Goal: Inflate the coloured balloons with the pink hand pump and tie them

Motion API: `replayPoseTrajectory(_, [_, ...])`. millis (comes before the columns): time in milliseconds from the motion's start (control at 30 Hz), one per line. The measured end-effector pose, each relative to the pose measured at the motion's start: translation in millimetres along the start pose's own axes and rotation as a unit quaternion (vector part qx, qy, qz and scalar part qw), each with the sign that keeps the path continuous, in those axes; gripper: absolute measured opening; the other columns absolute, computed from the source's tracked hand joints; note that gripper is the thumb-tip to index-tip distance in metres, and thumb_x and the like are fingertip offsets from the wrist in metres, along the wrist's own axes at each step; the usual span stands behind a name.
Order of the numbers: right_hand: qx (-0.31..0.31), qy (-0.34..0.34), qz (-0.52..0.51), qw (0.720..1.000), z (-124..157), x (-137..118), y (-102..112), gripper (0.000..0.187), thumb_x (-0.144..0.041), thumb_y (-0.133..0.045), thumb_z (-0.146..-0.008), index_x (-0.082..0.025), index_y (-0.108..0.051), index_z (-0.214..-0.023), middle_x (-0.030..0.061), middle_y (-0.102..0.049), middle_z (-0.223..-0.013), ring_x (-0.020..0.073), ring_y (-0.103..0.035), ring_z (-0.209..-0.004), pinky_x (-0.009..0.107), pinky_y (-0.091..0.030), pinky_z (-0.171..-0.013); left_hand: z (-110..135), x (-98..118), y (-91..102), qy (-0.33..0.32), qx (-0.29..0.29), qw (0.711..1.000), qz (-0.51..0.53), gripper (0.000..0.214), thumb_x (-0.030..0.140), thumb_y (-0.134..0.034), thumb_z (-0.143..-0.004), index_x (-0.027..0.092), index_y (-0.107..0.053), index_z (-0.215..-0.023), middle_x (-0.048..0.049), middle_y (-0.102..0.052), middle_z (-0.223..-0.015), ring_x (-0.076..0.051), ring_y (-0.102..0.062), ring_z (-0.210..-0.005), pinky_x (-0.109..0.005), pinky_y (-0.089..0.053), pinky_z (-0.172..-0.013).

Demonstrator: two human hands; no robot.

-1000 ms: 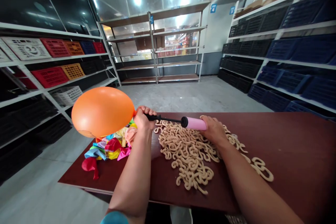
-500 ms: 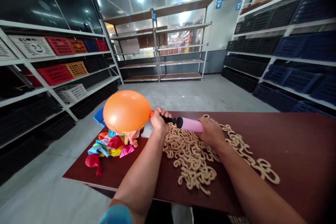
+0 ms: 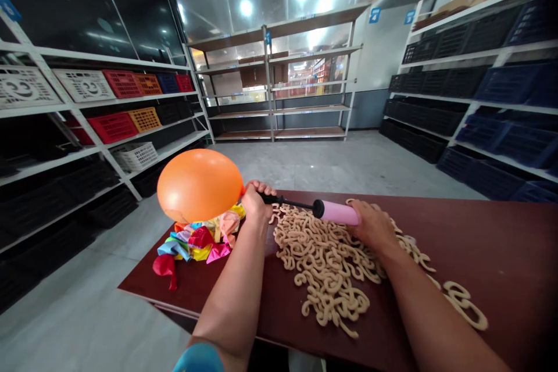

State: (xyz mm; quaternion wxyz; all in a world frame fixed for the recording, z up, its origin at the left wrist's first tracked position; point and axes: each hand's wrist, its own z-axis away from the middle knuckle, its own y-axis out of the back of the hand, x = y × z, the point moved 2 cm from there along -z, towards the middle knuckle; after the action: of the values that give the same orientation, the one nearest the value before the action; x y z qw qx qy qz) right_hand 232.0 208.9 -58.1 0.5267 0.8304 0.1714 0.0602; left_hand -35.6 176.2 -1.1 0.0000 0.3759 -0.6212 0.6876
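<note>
1. The left hand (image 3: 255, 203) is closed in a fist around the neck of an inflated orange balloon (image 3: 199, 185) and the black nozzle end of a hand pump (image 3: 320, 211). The balloon hangs to the left of the fist, above the far left corner of the table (image 3: 501, 256).
2. The right hand (image 3: 372, 224) is wrapped around the pump's pink barrel, with the thin black rod drawn out between barrel and nozzle.
3. Under the balloon lies a heap of limp balloons (image 3: 196, 241) in red, blue, yellow, pink and peach.
4. A pile of beige curled clips (image 3: 326, 267) covers the middle of the dark red-brown table, trailing off to the near right.
5. Left shelves carry red, orange, white and blue crates (image 3: 114, 126); two white ones show a smiling-face pattern.
6. Right shelves hold dark blue and black bins (image 3: 488, 87).
7. A small blue sign (image 3: 374, 14) on the far wall reads "4"; a second blue sign beside it is too blurred to read.
</note>
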Motion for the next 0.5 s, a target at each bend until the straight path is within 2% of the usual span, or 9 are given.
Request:
replayPoseTrajectory(100, [0.001,-0.027,0.014,1.000,0,7,-1,0.027,-0.026,-0.052,-0.074,-0.023,-0.052,-0.100,0.0055,-0.059,-0.094,0.0212,-0.048,-0.083,0.029,-0.025,-0.062,-6,7,5.2,-0.007,0.014,1.000,0.002,0.012,0.012,-0.042,-0.063,0.019,-0.032,-0.063,0.0072,-0.026,-0.049,-0.007,-0.033,-0.039,-0.023,-0.030,-0.045])
replayPoseTrajectory(200, [0.000,-0.026,0.020,0.999,1,8,-1,0.029,-0.025,-0.053,-0.072,-0.023,-0.051,-0.101,0.0058,-0.059,-0.094,0.0216,-0.047,-0.083,0.029,-0.025,-0.061,-7,4,6.4,-0.012,0.015,1.000,0.008,0.013,0.012,-0.043,-0.063,0.019,-0.032,-0.062,0.0074,-0.025,-0.049,-0.007,-0.032,-0.039,-0.023,-0.029,-0.045])
replayPoseTrajectory(333, [0.005,0.005,0.017,1.000,2,-2,1,0.036,-0.022,-0.056,-0.068,-0.021,-0.050,-0.103,0.0062,-0.058,-0.093,0.0215,-0.047,-0.085,0.029,-0.026,-0.064,1,-9,1.9,0.002,0.014,1.000,0.017,0.014,0.010,-0.043,-0.062,0.018,-0.032,-0.062,0.0072,-0.026,-0.049,-0.006,-0.031,-0.039,-0.022,-0.027,-0.044])
replayPoseTrajectory(500, [0.032,0.035,0.001,0.999,4,-21,6,0.026,-0.024,-0.055,-0.068,-0.019,-0.052,-0.094,0.0065,-0.057,-0.090,0.0208,-0.045,-0.084,0.030,-0.027,-0.068,17,-33,-6.3,0.037,-0.019,0.999,0.017,0.015,0.011,-0.046,-0.063,0.018,-0.033,-0.062,0.0066,-0.027,-0.051,-0.006,-0.034,-0.041,-0.023,-0.029,-0.045])
